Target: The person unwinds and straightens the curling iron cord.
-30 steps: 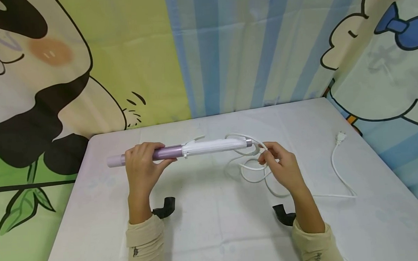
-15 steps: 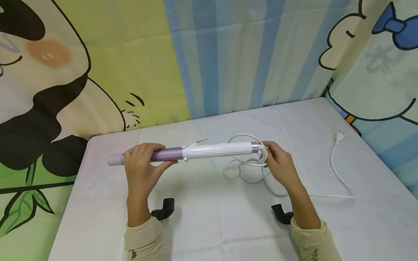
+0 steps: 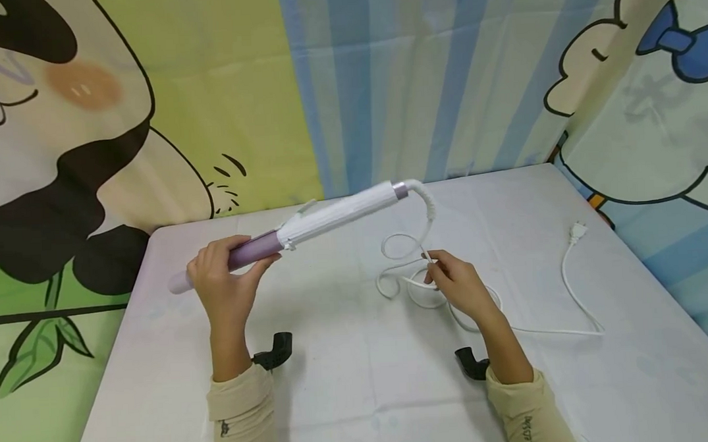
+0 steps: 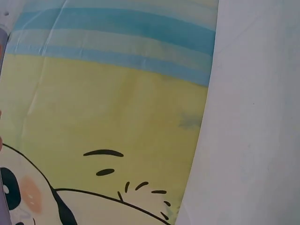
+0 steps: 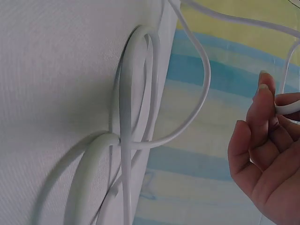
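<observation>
A curling iron (image 3: 338, 214) is held above the table, its white handle slanting up to the right. My left hand (image 3: 220, 279) grips its purple barrel, and the pale tip sticks out past the fingers. From the handle's far end a white cord (image 3: 429, 208) arcs down to my right hand (image 3: 457, 282), which pinches it between thumb and fingers. In the right wrist view the fingers of the right hand (image 5: 269, 145) surround the cord at the right edge. The left wrist view catches only a sliver of the barrel (image 4: 3, 206).
Loose loops of the cord (image 3: 413, 297) lie on the white-covered table (image 3: 349, 379), left of and under the right hand. The cord runs right to its plug (image 3: 577, 232). A printed curtain (image 3: 383, 81) stands behind the table. Black wrist mounts (image 3: 275, 352) project from the sleeves.
The iron's handle end has swung upward and slightly left, tilting the iron. My right hand has slid from near the handle end down along the cord, which hangs more stretched.
</observation>
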Motion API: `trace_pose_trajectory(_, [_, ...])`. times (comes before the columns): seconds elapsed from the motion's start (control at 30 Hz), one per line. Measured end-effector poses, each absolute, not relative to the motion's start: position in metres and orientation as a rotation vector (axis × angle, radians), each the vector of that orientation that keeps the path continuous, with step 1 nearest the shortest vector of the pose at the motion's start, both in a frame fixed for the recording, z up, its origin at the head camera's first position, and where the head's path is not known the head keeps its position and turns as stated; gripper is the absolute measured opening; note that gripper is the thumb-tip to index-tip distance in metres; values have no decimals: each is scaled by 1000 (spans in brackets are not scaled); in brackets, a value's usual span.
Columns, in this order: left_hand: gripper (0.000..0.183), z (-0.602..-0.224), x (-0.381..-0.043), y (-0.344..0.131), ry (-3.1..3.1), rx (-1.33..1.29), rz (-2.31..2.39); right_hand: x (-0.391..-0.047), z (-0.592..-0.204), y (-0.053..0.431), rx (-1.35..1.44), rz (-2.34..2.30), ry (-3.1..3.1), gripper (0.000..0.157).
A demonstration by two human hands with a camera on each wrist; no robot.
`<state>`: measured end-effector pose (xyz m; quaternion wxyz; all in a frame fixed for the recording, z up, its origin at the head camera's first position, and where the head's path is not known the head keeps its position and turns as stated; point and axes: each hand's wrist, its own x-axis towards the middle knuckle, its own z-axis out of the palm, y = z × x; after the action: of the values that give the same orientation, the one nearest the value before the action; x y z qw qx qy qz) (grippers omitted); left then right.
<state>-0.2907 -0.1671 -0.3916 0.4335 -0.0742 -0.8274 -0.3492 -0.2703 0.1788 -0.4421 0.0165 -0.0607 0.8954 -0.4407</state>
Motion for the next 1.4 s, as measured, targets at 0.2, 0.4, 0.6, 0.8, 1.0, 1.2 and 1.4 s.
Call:
trace_pose_trajectory(0.2, [47, -391, -285, -196, -2077, 236, -930, -272, -440, 189, -126, -1384, 2809, 32])
trace_pose_trajectory(0.4, [50, -399, -286, -221, -2193, 464, -775, -272, -440, 198, -99, -1383, 2787, 31])
trace_pose_trajectory(0.6, [52, -406, -291, -229, -2457, 541, -696, -273, -447, 194, -98, -1401, 2760, 31])
trace_pose_trajectory(0.8, [53, -415, -290, -237, -2621, 598, -679, -276, -456, 188, -100, -1405, 2740, 31])
trace_pose_trajectory(1.0, [58, -421, -288, -250, -2882, 706, -661, -279, -463, 184, -124, -1331, 2737, 30])
trace_pose_trajectory(1.2, [57, -438, -286, -265, -3041, 750, -676, -281, -467, 177, -188, -1263, 2723, 26])
trace_pose_trajectory(1.4, [58, -452, -283, -277, -3045, 774, -690, -280, -465, 176, -187, -1211, 2752, 28])
